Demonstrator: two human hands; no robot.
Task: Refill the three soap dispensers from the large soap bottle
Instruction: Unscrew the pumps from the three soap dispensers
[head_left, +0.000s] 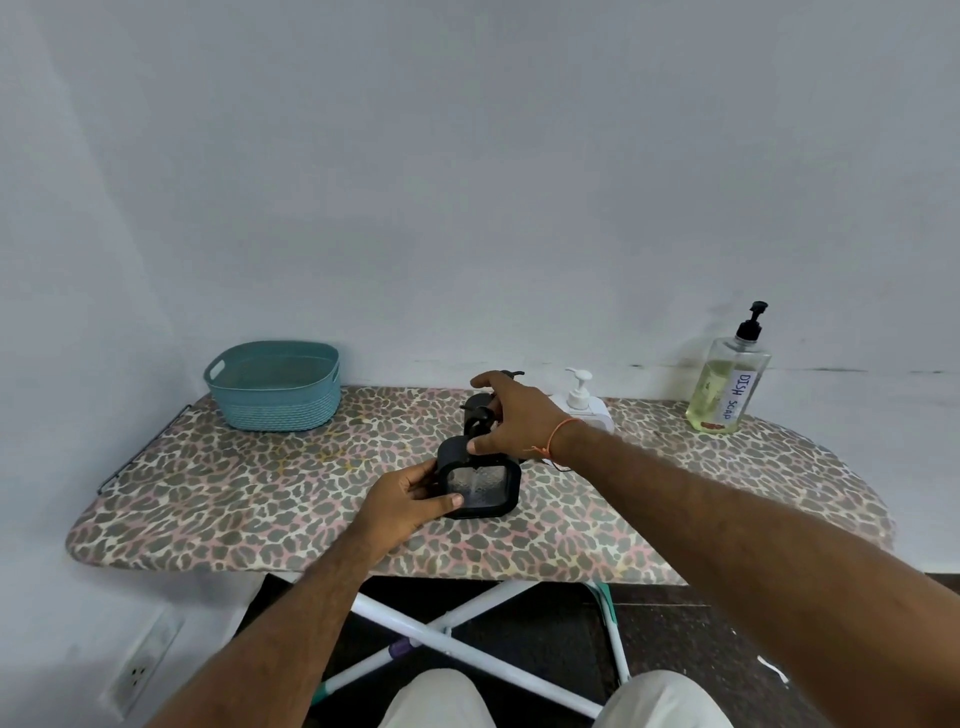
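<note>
Black square soap dispenser (480, 488) at mid ironing board (234, 499). The left hand (402, 501) closes thumb and fingers round its left side; the right hand (511, 415) pinches the pump head (480, 415) from above. A black dispenser and a white dispenser (582, 405) stand behind. The large soap bottle (727, 387), labelled DISH SOAP, stands well apart at the right. Judged light, rigid and possibly slick: steady the body, turn the collar.

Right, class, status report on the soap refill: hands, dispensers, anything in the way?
Left hand steadying black dispenser. Right hand on its pump top. Big soap bottle untouched, far right. White dispenser behind; nothing blocking.
</note>
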